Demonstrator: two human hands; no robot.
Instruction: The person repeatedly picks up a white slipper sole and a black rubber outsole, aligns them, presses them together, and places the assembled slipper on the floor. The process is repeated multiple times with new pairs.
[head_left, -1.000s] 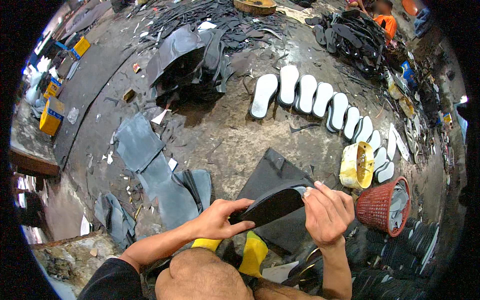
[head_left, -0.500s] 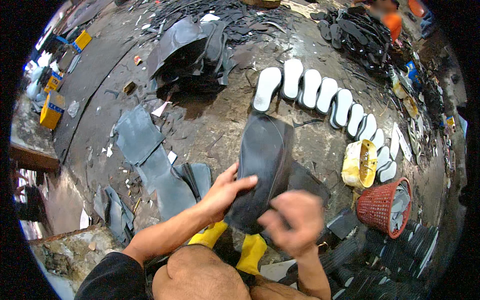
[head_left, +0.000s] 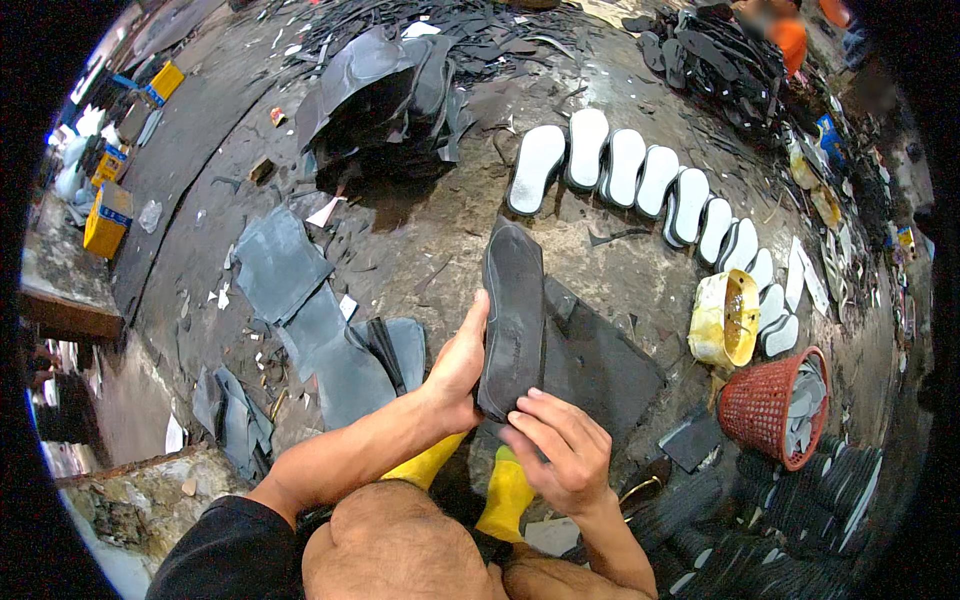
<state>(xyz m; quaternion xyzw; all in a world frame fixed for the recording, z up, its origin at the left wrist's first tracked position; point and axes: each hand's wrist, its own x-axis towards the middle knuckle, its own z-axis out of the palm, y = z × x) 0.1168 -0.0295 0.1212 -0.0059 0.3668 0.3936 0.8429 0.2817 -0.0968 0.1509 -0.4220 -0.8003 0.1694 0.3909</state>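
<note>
My left hand (head_left: pixel 458 365) grips a dark rubber sole piece (head_left: pixel 513 320) along its left side, thumb near the edge and fingers partly hidden behind. A thin sole outline is marked on the piece, which stands tilted between my hands. My right hand (head_left: pixel 568 455) has its bent fingers and thumb at the lower right end of the piece. Beneath it, a black sheet (head_left: pixel 600 360) lies on the floor. Beyond, a curved row of white-topped soles (head_left: pixel 538 168) with dark edges runs off to the right.
To the right stand a yellow container (head_left: pixel 708 330) and a red basket (head_left: pixel 752 405) with grey scraps. Grey sheets (head_left: pixel 335 350) lie at left, a stack of dark sheets (head_left: pixel 385 100) farther off. Ridged black soles (head_left: pixel 790 510) pile up at lower right. A person in orange (head_left: pixel 788 45) is at the far right.
The sole piece has been turned so that it looks narrower. My right hand, blurred before, has moved slightly down and left to the piece's lower end.
</note>
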